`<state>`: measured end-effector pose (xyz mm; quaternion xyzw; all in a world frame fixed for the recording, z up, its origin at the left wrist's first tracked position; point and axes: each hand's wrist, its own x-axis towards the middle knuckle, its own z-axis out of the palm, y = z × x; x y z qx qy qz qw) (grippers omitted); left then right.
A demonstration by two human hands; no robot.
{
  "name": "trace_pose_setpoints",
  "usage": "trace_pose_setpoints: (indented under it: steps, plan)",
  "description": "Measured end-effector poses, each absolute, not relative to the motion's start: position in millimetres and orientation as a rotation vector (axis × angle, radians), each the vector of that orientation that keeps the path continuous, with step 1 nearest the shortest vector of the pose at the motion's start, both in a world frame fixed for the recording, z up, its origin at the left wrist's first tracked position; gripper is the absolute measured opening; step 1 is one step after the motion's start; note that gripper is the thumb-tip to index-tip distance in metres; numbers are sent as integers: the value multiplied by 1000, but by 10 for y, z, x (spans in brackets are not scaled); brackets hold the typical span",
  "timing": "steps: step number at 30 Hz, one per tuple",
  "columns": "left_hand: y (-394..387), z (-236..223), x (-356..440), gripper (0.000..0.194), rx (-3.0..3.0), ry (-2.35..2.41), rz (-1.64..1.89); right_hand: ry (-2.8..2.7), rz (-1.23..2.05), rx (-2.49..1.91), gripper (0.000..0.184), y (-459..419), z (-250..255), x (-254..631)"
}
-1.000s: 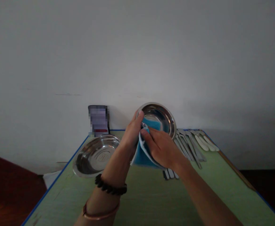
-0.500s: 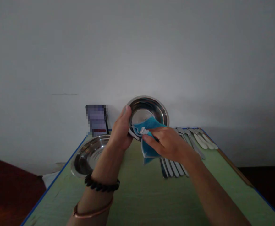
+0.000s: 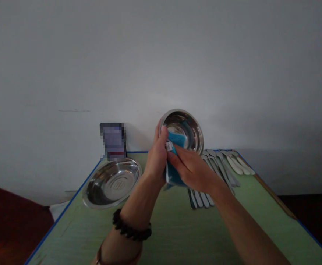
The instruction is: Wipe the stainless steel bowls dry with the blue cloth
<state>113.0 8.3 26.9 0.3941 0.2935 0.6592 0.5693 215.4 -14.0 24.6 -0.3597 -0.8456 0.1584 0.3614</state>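
Observation:
A shiny metal bowl [image 3: 194,132] is held up in front of the wall, tilted so its inside faces me. My left hand [image 3: 157,156] grips its left side, the thumb over the rim. In my right hand [image 3: 192,167] is a blue cloth [image 3: 174,173] with a white tag, pinched between thumb and fingers. Part of the cloth lies inside the bowl against its lower left wall, and the rest hangs below my fingers. The bowl's underside and most of my left fingers are hidden.
A larger metal basin [image 3: 112,184] rests on the green table [image 3: 172,228] at the left. Behind it a phone [image 3: 113,140] leans against the wall. Several metal knives [image 3: 201,198], spoons [image 3: 223,165] and white-handled utensils [image 3: 240,167] lie at the right.
The bowl has shifted right and turned slightly in my left hand. My right hand and the cloth stay close to the bowl's lower left rim, now nearer my left thumb. More of the basin shows.

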Motion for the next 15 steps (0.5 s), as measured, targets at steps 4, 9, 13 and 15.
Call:
trace_pose_setpoints:
  steps: [4, 9, 13, 15]
  plan:
    - [132, 358, 974, 36, 856, 766, 1596, -2303, 264, -981, 46, -197, 297, 2161]
    - [189, 418, 902, 34, 778, 723, 1654, -2422, -51, -1016, 40, -190, 309, 2219]
    - [133, 439, 937, 37, 856, 678, 1607, -2408, -36, -1017, 38, -169, 325, 2230]
    - [90, 440, 973, 43, 935, 621, 1521, -2347, 45, -1043, 38, -189, 356, 2223]
